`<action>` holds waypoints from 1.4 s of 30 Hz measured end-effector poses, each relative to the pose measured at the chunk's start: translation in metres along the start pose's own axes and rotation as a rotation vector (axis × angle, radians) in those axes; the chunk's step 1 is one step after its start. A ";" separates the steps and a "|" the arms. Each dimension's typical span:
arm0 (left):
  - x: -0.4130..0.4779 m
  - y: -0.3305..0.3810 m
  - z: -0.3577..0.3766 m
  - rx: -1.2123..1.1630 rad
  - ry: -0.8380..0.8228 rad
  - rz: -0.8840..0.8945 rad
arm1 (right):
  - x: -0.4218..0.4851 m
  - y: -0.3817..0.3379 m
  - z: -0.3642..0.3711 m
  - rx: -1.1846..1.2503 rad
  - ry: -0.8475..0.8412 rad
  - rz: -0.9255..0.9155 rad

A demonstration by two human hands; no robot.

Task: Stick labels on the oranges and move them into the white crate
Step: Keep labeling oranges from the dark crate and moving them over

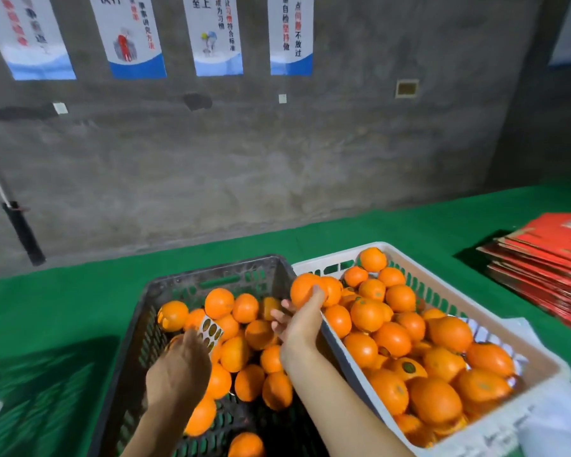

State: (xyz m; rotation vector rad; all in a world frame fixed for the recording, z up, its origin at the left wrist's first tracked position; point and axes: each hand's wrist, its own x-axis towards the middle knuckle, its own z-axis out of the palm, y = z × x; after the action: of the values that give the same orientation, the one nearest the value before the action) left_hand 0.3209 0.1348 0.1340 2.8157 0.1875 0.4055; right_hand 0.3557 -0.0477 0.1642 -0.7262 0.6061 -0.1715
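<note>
white crate (pixel 330 257) open above, oranges (pixel 393 338) heaped

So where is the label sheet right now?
In the head view, lower left of centre: the label sheet sticks up from the left hand over the black crate, just left of the right hand holding an orange.

Dim, soft, wide-angle edge distortion.

— What do we see of the room?
— We face a bare grey concrete wall (pixel 277 159), with four white-and-blue posters (pixel 213 37) hung along its top.
— And lower down?
— We see the table (pixel 63 291) under green cloth, red flat cartons (pixel 541 262) stacked at its right end, and a black post (pixel 23 232) at the left.
</note>
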 end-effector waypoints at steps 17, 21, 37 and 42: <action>-0.012 0.014 -0.014 -1.085 -0.072 -0.299 | -0.020 0.033 -0.009 -0.942 -0.292 -0.700; -0.006 0.012 -0.015 -1.304 -0.148 -0.434 | -0.015 0.052 -0.014 -1.309 -0.532 -0.937; -0.001 0.008 -0.007 -1.206 -0.339 -0.226 | -0.011 0.061 -0.011 -1.346 -0.630 -1.017; -0.002 0.010 -0.011 -1.361 -0.371 -0.389 | -0.013 0.061 -0.010 -1.371 -0.670 -1.004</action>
State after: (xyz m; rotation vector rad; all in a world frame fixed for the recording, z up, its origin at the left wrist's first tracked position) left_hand 0.3171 0.1282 0.1465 1.4188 0.2402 -0.1004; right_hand 0.3354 -0.0038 0.1234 -2.2717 -0.4650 -0.4122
